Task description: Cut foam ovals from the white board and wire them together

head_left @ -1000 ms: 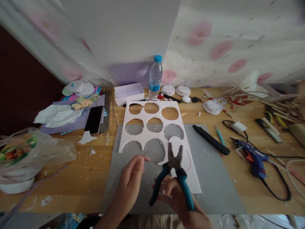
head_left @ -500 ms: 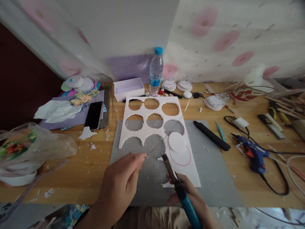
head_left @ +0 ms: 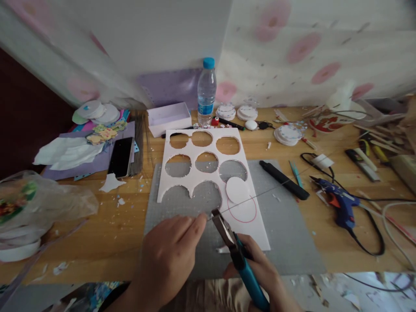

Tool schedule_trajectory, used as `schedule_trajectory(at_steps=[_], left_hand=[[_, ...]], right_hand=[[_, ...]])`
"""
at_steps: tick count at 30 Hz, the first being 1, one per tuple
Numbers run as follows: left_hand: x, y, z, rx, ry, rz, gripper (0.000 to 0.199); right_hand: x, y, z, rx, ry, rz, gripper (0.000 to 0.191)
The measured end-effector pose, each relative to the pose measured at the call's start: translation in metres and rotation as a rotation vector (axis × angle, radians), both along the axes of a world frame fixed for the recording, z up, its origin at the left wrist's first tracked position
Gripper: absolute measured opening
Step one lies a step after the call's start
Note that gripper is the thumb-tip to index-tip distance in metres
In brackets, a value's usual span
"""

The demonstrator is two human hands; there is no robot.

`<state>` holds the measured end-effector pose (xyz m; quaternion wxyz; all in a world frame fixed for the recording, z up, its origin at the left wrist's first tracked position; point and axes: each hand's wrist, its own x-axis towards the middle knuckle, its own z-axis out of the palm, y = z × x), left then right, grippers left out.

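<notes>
My left hand point(head_left: 173, 249) is closed in a pinch on one end of a thin wire point(head_left: 247, 199), which stretches up to the right. In my right hand point(head_left: 256, 260) is a pair of pliers point(head_left: 238, 260) with teal handles. The plier jaws are at the wire, close to my left fingertips; whether they grip it I cannot tell. Beyond my hands lies a white foam sheet point(head_left: 191, 174) with several round holes cut through it. A white disc point(head_left: 237, 190) rests on the sheet, partly over a drawn red circle. Under the sheet is a grey cutting mat point(head_left: 286, 238).
A water bottle point(head_left: 207, 93) stands at the back beside a white box point(head_left: 169, 118). Right of the mat lie a blue glue gun point(head_left: 341, 199) and its cord. A black pen-like tool point(head_left: 284, 180) lies on the mat's edge. At left are a phone point(head_left: 121, 157) and a plastic bag point(head_left: 65, 199).
The plier jaws have come up to the wire beside my left fingertips. The wire now points further right and less upward. The whole view has shifted slightly.
</notes>
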<state>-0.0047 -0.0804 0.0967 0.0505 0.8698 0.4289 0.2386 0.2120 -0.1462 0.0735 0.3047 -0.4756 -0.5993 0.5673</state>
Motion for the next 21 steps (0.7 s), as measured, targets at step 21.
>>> schedule_trajectory(at_steps=[21], left_hand=[[0.0, -0.001, -0.01, -0.043, -0.238, -0.036, 0.03]], right_hand=[[0.004, -0.011, -0.017, 0.043, -0.043, 0.016, 0.044]])
